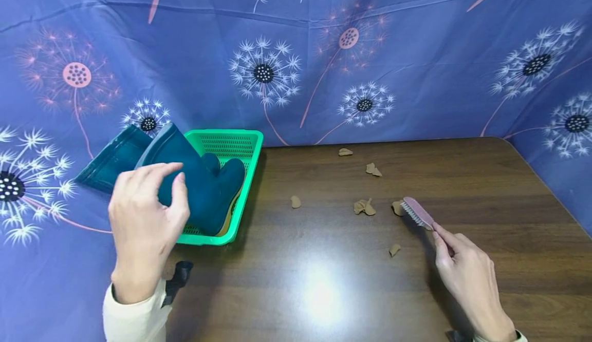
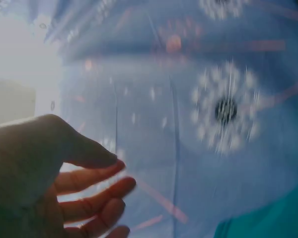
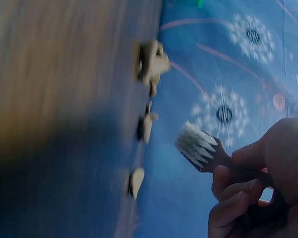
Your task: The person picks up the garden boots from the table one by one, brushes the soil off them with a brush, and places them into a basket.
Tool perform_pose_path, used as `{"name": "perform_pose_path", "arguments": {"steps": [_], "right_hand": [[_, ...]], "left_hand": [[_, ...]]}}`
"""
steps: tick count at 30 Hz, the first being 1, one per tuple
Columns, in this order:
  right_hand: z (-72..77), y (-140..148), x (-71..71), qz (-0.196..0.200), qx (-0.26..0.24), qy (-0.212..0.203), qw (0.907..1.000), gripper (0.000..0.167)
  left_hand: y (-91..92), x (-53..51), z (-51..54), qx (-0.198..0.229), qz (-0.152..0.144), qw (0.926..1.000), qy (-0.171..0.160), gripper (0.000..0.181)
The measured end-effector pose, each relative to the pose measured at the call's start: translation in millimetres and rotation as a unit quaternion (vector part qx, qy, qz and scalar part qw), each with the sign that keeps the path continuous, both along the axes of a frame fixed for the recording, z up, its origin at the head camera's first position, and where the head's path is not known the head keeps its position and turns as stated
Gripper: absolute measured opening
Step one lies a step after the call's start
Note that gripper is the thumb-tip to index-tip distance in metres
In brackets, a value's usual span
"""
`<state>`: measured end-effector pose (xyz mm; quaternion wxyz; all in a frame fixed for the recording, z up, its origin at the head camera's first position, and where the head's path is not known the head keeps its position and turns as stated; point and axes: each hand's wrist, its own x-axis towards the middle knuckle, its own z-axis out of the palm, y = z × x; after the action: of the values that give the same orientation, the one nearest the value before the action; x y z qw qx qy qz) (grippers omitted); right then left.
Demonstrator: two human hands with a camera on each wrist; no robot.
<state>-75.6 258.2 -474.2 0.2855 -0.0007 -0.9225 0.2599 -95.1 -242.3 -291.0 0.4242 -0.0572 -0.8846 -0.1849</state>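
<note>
My right hand (image 1: pixel 472 270) grips the handle of a pink scrubbing brush (image 1: pixel 418 212) with white bristles, held at the right of the table. By the bristles lies a curled brown scrap (image 1: pixel 397 208); a larger crumpled scrap (image 1: pixel 364 207) is left of it. In the right wrist view the brush (image 3: pixel 198 148) is tilted, its bristles apart from the scraps. My left hand (image 1: pixel 145 213) is raised at the left, thumb and fingers loosely curved around nothing. Behind it, dark teal rubber boots (image 1: pixel 203 193) lie in a green basket (image 1: pixel 253 177), their shafts leaning out leftward.
More brown scraps lie about the wooden table (image 1: pixel 314 249): one near the basket (image 1: pixel 296 202), two toward the back (image 1: pixel 345 152), (image 1: pixel 373 169), and one nearer the front (image 1: pixel 394 250). A blue dandelion-print cloth (image 1: pixel 305 95) hangs along the back and left edges.
</note>
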Motion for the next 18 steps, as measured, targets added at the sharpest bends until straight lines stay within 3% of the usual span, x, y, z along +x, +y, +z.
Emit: {"name": "perform_pose_path", "arguments": {"steps": [4, 10, 13, 18], "right_hand": [[-2.8, -16.3, -0.1, 0.028, 0.022, 0.003, 0.9994, 0.028], [-10.2, -35.3, 0.0, 0.058, 0.050, -0.011, 0.9970, 0.032], [-11.5, -39.3, 1.5, 0.060, 0.068, -0.045, 0.9948, 0.033], [-8.3, -41.2, 4.7, 0.058, 0.094, -0.146, 0.9830, 0.039]], "left_hand": [[20.0, 2.2, -21.6, 0.000, -0.071, 0.9974, -0.012, 0.023], [47.8, -3.5, -60.9, 0.005, -0.122, 0.9920, -0.033, 0.019], [59.6, -2.9, -80.3, 0.011, -0.134, 0.9892, -0.058, 0.019], [75.9, 3.2, -107.2, 0.037, -0.152, 0.9819, -0.107, 0.019]]}}
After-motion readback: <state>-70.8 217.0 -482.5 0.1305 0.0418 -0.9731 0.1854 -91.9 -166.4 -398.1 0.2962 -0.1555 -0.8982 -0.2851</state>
